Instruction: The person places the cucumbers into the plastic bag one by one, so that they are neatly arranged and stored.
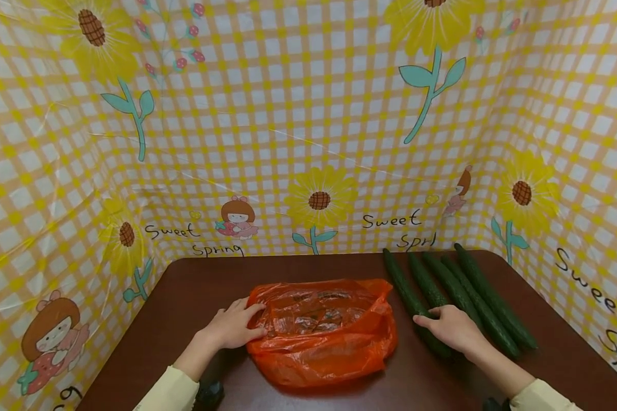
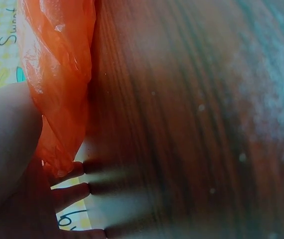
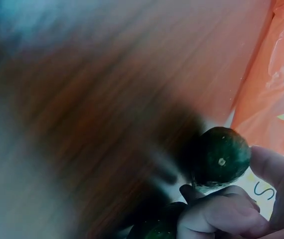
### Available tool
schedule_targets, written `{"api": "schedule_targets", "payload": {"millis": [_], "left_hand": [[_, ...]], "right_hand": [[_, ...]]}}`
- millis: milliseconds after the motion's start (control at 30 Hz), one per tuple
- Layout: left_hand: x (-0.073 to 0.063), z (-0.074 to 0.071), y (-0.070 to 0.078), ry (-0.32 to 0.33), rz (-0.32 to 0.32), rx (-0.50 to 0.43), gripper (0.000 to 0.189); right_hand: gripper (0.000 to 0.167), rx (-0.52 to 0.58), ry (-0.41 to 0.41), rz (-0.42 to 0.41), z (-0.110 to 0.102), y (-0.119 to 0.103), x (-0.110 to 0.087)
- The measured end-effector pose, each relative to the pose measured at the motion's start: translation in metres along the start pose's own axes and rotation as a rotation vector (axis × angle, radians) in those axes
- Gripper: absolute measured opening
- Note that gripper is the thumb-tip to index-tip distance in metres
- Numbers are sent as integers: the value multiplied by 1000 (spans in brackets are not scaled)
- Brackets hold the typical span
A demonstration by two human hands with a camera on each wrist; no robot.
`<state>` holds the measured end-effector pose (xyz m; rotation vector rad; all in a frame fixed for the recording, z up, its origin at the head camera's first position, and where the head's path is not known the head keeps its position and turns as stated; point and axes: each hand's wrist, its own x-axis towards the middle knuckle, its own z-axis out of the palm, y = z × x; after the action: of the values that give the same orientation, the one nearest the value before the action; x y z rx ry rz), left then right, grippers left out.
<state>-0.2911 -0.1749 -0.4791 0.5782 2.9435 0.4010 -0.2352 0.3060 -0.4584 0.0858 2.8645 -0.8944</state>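
An orange plastic bag [image 1: 324, 359] lies with its mouth facing up, dark shapes showing dimly inside it. My left hand [image 1: 231, 325] rests against the bag's left rim; its fingers look fairly straight and spread in the left wrist view, with the bag's edge [image 2: 62, 114] lying by them. To the bag's right, my right hand [image 1: 455, 328] grips the nearest cucumber [image 1: 403, 285], thumb on one side and curled fingers on the other. The right wrist view shows that cucumber's rounded end [image 3: 221, 157] between thumb and fingers. Its lower part is partly hidden in the head view.
Several more dark green cucumbers [image 1: 493, 294] lie side by side on the right of the brown table [image 1: 211, 279]. A checked, flower-printed cloth [image 1: 267, 114] surrounds the table at the back and both sides.
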Motion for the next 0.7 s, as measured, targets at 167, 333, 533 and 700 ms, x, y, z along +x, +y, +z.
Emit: {"api": "schedule_targets", "payload": {"millis": [167, 333, 533, 700], "left_hand": [[0, -1, 0, 8, -6, -3, 65], [-2, -3, 3, -11, -1, -8, 64], [-4, -5, 6, -10, 5, -19, 63], [-3, -4, 5, 2, 2, -1, 64]], "right_hand": [[82, -11, 20, -11, -2, 1, 1], [82, -43, 12, -3, -2, 6, 0], [84, -68, 25, 1, -1, 6, 1], [83, -32, 34, 12, 4, 2, 1]]}}
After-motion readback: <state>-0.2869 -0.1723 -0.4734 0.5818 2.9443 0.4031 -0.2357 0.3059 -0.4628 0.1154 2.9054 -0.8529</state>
